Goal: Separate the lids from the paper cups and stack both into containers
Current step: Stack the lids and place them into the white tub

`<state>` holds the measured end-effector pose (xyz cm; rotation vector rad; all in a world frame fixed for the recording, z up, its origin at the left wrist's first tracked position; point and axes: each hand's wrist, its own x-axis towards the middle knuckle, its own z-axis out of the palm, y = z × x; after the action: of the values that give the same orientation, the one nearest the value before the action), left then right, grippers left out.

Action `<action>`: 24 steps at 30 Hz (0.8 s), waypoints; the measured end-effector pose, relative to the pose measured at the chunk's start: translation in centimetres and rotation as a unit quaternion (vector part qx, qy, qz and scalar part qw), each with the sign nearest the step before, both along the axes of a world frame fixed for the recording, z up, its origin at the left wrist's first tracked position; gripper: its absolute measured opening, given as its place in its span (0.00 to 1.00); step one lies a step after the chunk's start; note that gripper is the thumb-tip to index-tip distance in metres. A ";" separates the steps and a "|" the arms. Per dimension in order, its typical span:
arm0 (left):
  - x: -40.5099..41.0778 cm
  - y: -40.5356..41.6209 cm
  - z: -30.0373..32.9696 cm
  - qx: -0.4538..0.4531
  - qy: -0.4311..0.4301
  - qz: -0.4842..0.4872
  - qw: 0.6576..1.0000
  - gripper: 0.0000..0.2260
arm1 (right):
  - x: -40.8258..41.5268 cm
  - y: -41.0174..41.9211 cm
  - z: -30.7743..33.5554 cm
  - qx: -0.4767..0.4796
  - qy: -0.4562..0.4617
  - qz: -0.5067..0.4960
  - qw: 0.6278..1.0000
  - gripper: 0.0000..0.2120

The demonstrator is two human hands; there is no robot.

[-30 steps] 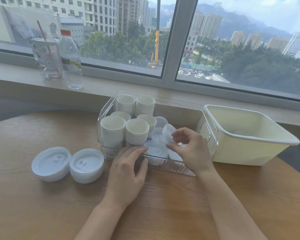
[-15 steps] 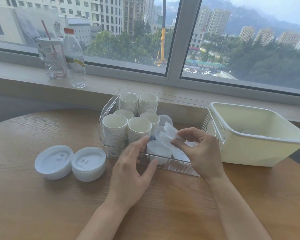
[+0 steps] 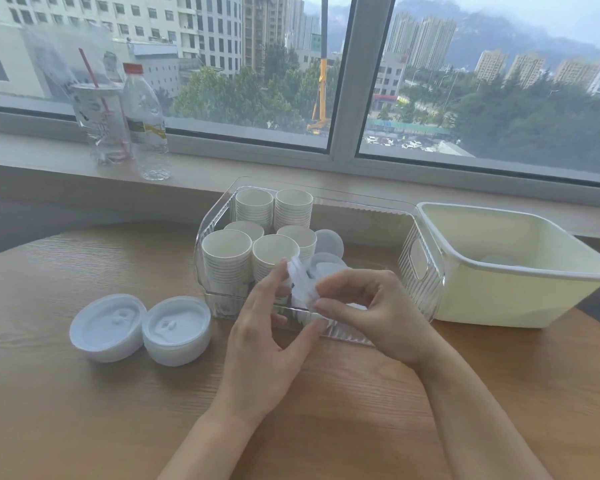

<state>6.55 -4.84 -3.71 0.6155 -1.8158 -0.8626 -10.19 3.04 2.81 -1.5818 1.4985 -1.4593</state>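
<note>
Now my right hand [image 3: 371, 313] has lifted a small stack of thin white plastic lids [image 3: 303, 284] up off the floor of the clear ribbed plastic bin [image 3: 418, 261], where a second ago it was only reaching among them. The thumb and fingertips pinch the stack, tilted on edge, just above the bin's near wall. My left hand [image 3: 267, 337] has risen from the near wall to meet it: fingers straight and spread, the fingertips [image 3: 280, 271] touching the left face of the stack, thumb stretched out below. I judge this as gathering loose lids into one neat stack, so the lid side of the job is moving forward.

Both wrists are bent back, forearms coming in from the bottom edge.

Just beyond the left hand, six stacks of white paper cups [image 3: 226, 251] stand upright in the bin; more loose lids [image 3: 328, 242] lie beyond the right hand. Left of the left hand, two piles of round white lids [image 3: 139, 329] sit on the wooden table [image 3: 84, 410]. Right of the right hand stands a cream plastic tub [image 3: 513, 299], touching the bin.
</note>
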 end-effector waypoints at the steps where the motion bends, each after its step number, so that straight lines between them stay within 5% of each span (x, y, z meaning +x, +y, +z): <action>1: 0.1 0.1 0.1 0.006 0.002 0.003 1.000 0.37 | 0.0 0.1 0.1 0.005 -0.001 0.014 1.000 0.05; 7: 0.2 -0.1 -0.1 0.020 0.010 0.012 1.000 0.35 | -0.8 0.3 0.4 0.042 0.043 0.006 0.998 0.07; 10: 0.5 -0.7 -0.4 0.021 0.026 0.024 0.999 0.34 | -1.6 0.4 0.2 0.097 0.164 -0.105 0.976 0.12; 13: 0.5 -1.0 -0.7 0.024 0.033 0.028 0.999 0.33 | -2.5 0.7 -0.5 0.177 0.251 -0.093 0.947 0.19; 24: 0.4 -0.8 -0.9 -0.007 0.025 0.021 0.999 0.36 | -3.3 0.9 -0.8 0.162 0.264 -0.089 0.947 0.12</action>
<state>6.98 -5.69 -4.62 0.6150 -1.7562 -0.8298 -13.47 3.92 2.01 -1.7383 2.1029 -0.8328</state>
